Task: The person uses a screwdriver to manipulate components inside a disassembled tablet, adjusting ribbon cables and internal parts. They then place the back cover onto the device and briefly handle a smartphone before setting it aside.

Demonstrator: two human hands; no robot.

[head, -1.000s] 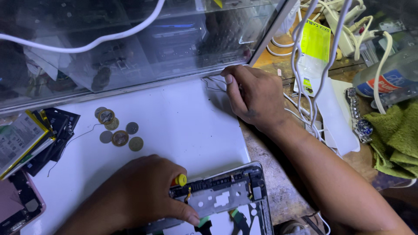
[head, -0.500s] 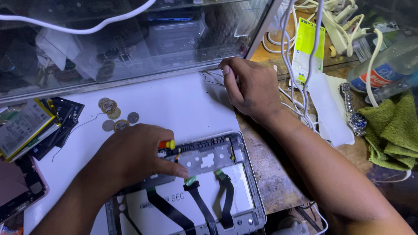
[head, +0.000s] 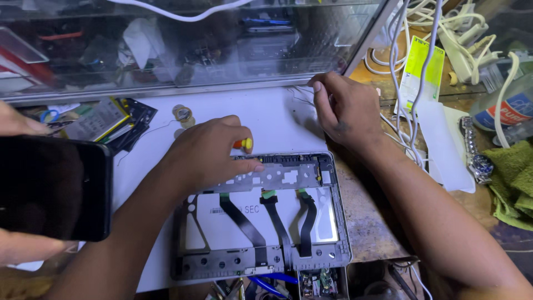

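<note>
Working step: the left hand (head: 208,150) bears down on a small screwdriver (head: 244,144) at the upper edge of an opened tablet (head: 261,214); only the tool's orange and yellow handle end shows past the knuckles, so the tip and the screw under it are hidden.
Left grip: fingers curled and pressed together around the screwdriver, the forefinger stretched along the tablet's top metal plate (head: 277,178).
Right grip: the right hand (head: 347,108) lies palm down on the white mat (head: 139,166) just beyond the tablet's top right corner, fingers loosely bent and holding nothing that I can see.
Doing it well: in my judgement the tool should stand square to the screw with steady downward pressure, turned by the fingertips alone (a tilted tip would slip and score the plate). The free hand would serve better laid on the frame, to stop the shell sliding on the mat.
Tablet, place: flat on the white mat on the table, back cover off, its lower edge near the table's front.
Tablet, looks: grey frame, pale inner panel, three black ribbon cables (head: 277,222) running from green-tipped connectors under the top plate down to a second plate at the bottom.
Nearby: a few coin-like discs (head: 182,114) on the mat behind the left hand; another person's hands hold a dark phone (head: 53,189) at the left edge.
</note>
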